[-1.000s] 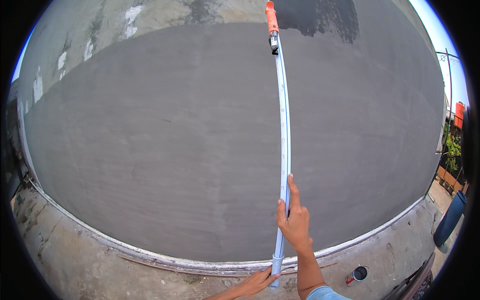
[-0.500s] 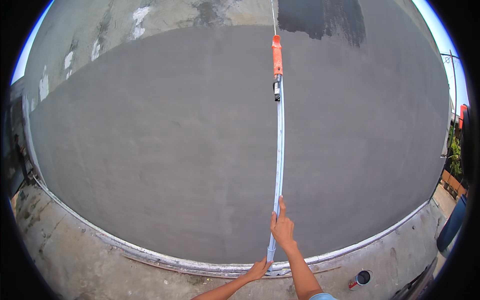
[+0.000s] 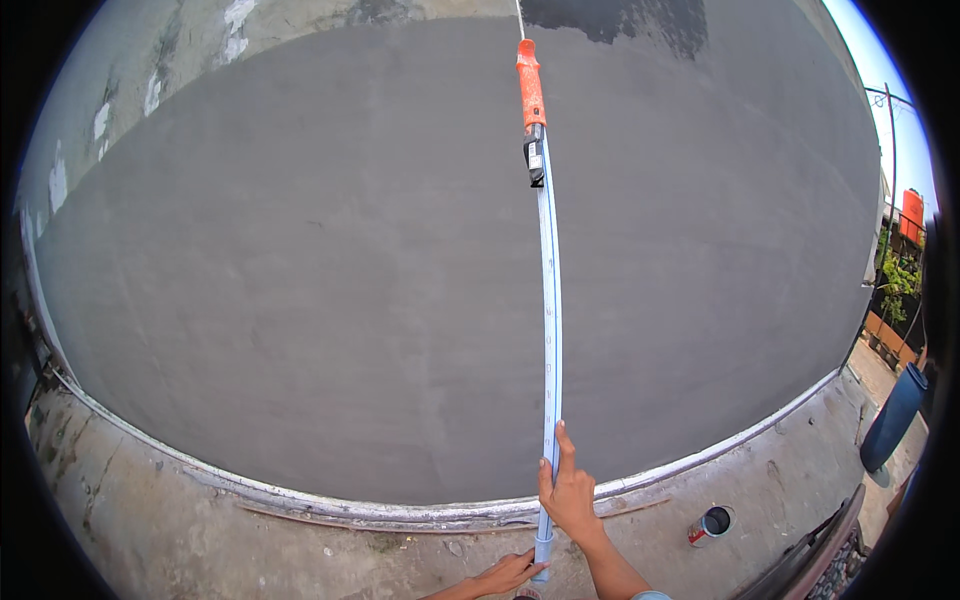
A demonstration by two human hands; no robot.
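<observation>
A long light-blue pole stands nearly upright before a grey wall. At its upper part an orange handle is fastened on with a black strap or clamp; a thin rod runs up from the handle and leaves the picture. My right hand is closed round the lower pole, its index finger stretched up along it. Below, my left hand grips the pole near its bottom end, by a wider sleeve. Whatever the rod carries at its top is out of view.
The wall has a darker, wet-looking patch at the top. A whitish ledge runs along its foot. On the concrete floor at right stand an open paint can and a dark blue cylinder. A curved dark edge lies lower right.
The pole and both hands have come down somewhat against the wall and ledge. The view has shifted downward and a little to the right. Both hands keep hold of the pole.
</observation>
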